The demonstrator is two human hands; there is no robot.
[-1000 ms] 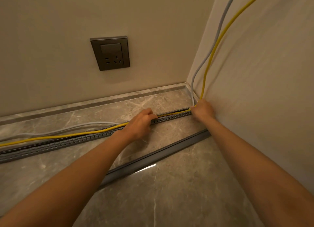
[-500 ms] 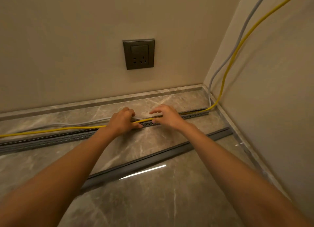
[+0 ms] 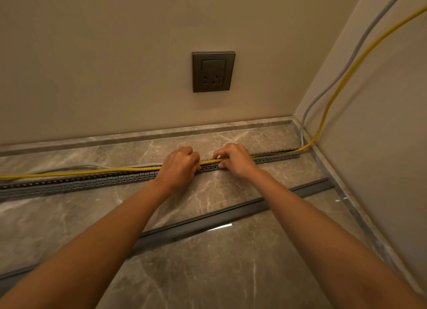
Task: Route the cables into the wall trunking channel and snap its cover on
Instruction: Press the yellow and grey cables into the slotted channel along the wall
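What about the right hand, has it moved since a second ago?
Yes. The right hand slid left along the trunking channel, away from its corner end.

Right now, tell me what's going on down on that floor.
A person is feeding a yellow cable into a slotted grey trunking channel lying on the marble floor. The left hand and the right hand both grip the cable close together over the channel. From the right hand to the corner the cable sits in the channel; left of the hands it lies outside, beside a grey cable. The dark cover lies apart on the floor, not yet fitted.
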